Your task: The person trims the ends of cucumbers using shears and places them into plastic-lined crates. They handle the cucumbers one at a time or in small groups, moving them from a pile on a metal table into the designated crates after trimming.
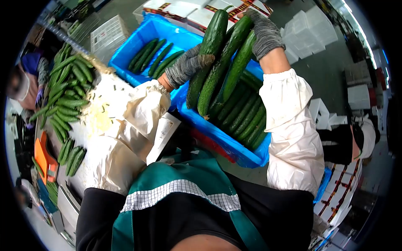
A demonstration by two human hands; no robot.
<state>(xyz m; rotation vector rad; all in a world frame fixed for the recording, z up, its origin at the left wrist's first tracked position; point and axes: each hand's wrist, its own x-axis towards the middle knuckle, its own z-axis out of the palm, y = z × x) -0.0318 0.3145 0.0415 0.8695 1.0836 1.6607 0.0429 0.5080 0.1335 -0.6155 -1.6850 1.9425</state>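
Holding cucumbers (224,62) above the near crate (213,131), with left hand (186,67) and right hand (268,37) clamped round them. Seemingly gathering or placing, calling next for even support.

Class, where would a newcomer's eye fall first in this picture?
First, on the large cucumbers held by the gloved left hand and right hand over a blue-lined box. Next, on the cucumber pile on the table at the picture's left, with a bright orange tray lower down.

Both arms (293,138) forward, left hand (184,68) nearer, right hand (266,35) farther out, fingers (206,60) curled.
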